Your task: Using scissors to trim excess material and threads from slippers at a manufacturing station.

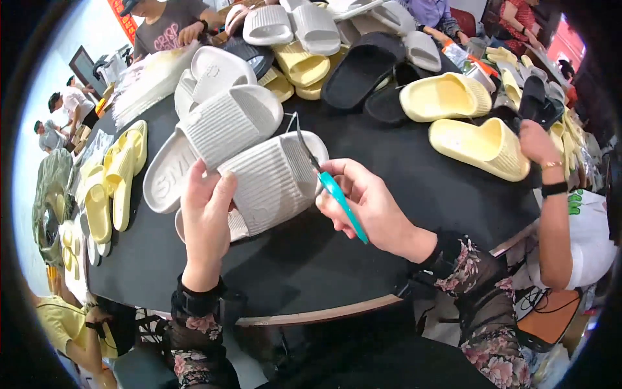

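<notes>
My left hand (207, 223) is closed on a pair of light grey slide slippers, its thumb on the ribbed strap of the nearer slipper (275, 185). The farther slipper (230, 126) lies alongside, overlapping it. In my right hand (372, 207) are scissors (340, 201) with a teal handle, the fingers wrapped around it. Their dark blades reach over the toe opening of the nearer slipper. A small whitish piece shows by the blade tip, too fine to make out. Another grey slipper (220, 68) lies just beyond the pair.
Grey slippers (314, 29), black slippers (363, 71) and yellow slippers (447, 97) are heaped along the back of the black table (304, 279). More yellow slippers (120, 175) lie at the left. At right, a co-worker's hand (538, 142) touches a black slipper. Clear plastic bags (152, 81) are stacked at back left.
</notes>
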